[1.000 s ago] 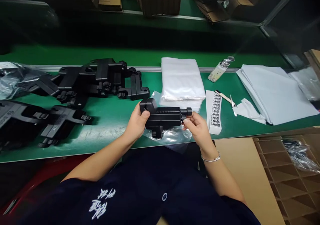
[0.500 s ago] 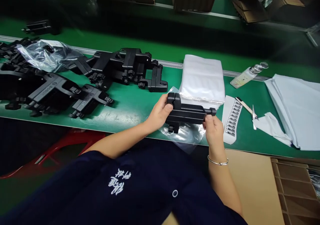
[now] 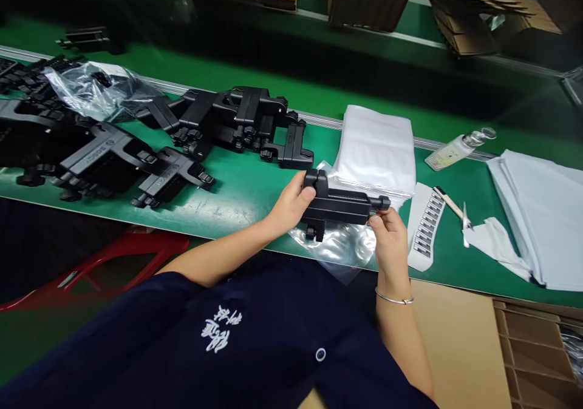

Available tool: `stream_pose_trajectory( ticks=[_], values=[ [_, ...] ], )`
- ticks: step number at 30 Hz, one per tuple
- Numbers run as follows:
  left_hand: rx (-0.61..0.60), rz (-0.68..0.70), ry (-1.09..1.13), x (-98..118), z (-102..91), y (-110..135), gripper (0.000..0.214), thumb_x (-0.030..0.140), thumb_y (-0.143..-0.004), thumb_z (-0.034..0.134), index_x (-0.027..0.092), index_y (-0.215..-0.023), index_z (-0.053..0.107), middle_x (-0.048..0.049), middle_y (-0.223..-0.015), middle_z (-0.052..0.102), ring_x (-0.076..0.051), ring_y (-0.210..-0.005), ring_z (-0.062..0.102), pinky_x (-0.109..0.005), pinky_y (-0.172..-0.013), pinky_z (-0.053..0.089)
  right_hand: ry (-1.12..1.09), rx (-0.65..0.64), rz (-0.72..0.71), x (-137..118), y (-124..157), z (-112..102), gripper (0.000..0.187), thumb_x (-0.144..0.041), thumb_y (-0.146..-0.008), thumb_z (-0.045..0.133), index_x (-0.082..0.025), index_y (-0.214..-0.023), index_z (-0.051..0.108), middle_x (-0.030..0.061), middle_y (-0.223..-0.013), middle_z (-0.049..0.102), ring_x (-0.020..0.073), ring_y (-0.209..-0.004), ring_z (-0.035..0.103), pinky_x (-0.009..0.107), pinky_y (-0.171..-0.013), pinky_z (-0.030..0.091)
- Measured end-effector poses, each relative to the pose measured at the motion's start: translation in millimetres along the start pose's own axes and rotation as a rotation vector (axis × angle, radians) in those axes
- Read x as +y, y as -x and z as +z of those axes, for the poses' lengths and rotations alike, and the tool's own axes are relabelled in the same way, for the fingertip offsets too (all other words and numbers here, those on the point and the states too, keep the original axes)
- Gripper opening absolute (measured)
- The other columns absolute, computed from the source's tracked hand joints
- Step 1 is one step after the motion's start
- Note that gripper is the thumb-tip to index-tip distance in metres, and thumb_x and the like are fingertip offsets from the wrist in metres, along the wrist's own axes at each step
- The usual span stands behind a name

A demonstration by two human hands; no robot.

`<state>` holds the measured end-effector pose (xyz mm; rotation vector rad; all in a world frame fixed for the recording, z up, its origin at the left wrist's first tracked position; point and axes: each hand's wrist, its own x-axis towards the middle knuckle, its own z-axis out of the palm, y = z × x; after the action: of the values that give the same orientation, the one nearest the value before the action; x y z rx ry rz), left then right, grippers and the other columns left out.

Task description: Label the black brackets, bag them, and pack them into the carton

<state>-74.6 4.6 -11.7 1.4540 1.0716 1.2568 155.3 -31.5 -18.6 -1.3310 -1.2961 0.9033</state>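
A black plastic clamp bracket [image 3: 339,206] is held up over the front edge of the green bench. Around its left end my left hand [image 3: 291,206] is closed, thumb on top. The thumb and fingers of my right hand [image 3: 389,233] pinch its right end, just below a small black knob [image 3: 384,202]. Beneath the bracket lies a clear plastic bag [image 3: 348,248], partly hidden by it. Just behind stands a stack of white plastic bags [image 3: 377,148].
Similar black brackets [image 3: 248,108] lie in piles to the left, with a crumpled clear bag [image 3: 100,87] among them. On the right are a label sheet [image 3: 426,227], a knife [image 3: 449,201], scissors [image 3: 465,224], a bottle [image 3: 455,151] and white cloth [image 3: 542,215]. A red chair [image 3: 159,248] stands below.
The fingers of my right hand have shifted slightly at the bracket's right end. My left hand keeps its grip. The camera's view has turned a little.
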Motion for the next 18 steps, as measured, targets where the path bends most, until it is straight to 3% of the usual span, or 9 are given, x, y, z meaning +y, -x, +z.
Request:
stream_pose_trajectory(
  ticks=[5, 8, 12, 16, 18],
  values=[
    [0.034, 0.081, 0.045, -5, -0.7, 5, 0.07, 0.077, -0.078, 0.058, 0.018, -0.115, 0.056, -0.007, -0.101, 0.066, -0.022, -0.093, 0.062, -0.033, -0.082, 0.048, 0.131, 0.084, 0.044, 1, -4, 6, 0.041, -0.056, -0.09, 0.059, -0.019, -0.073, 0.061, -0.0034, -0.062, 0.05, 0.0132, -0.06, 0.045, 0.027, -0.059, 0.036],
    [0.139, -0.115, 0.248, -10, -2.3, -4, 0.065, 0.077, -0.077, 0.058, 0.018, -0.104, 0.061, -0.0063, -0.096, 0.068, -0.023, -0.094, 0.064, -0.033, -0.082, 0.051, 0.099, 0.014, 0.002, -6, 0, 12, 0.049, -0.058, -0.095, 0.05, -0.019, -0.069, 0.064, -0.0019, -0.058, 0.051, 0.0139, -0.057, 0.046, 0.028, -0.057, 0.037],
    [0.292, -0.442, 0.549, -21, -10.5, -20, 0.06, 0.075, -0.083, 0.051, 0.019, -0.102, 0.062, -0.0054, -0.085, 0.071, -0.023, -0.086, 0.069, -0.034, -0.076, 0.056, 0.14, -0.232, -0.25, -18, 16, 28, 0.045, -0.054, -0.099, 0.043, -0.024, -0.095, 0.076, 0.0039, -0.076, 0.066, 0.0185, -0.069, 0.059, 0.033, -0.065, 0.047],
    [0.248, -0.494, 0.632, -27, -16.5, -25, 0.062, 0.073, -0.088, 0.044, 0.018, -0.108, 0.062, -0.0082, -0.091, 0.074, -0.026, -0.092, 0.071, -0.038, -0.08, 0.059, 0.331, -0.372, -0.51, -22, 30, 43, 0.032, -0.05, -0.095, 0.054, -0.032, -0.11, 0.076, 0.0045, -0.081, 0.068, 0.0201, -0.072, 0.06, 0.037, -0.07, 0.05],
    [0.204, -0.485, 0.626, -27, -15.2, -24, 0.065, 0.075, -0.088, 0.042, 0.017, -0.109, 0.063, -0.0092, -0.092, 0.074, -0.027, -0.094, 0.071, -0.04, -0.08, 0.059, 0.311, -0.327, -0.52, -25, 32, 43, 0.027, -0.045, -0.095, 0.056, -0.033, -0.11, 0.075, 0.0043, -0.084, 0.068, 0.0202, -0.076, 0.061, 0.038, -0.076, 0.052]
  ],
)
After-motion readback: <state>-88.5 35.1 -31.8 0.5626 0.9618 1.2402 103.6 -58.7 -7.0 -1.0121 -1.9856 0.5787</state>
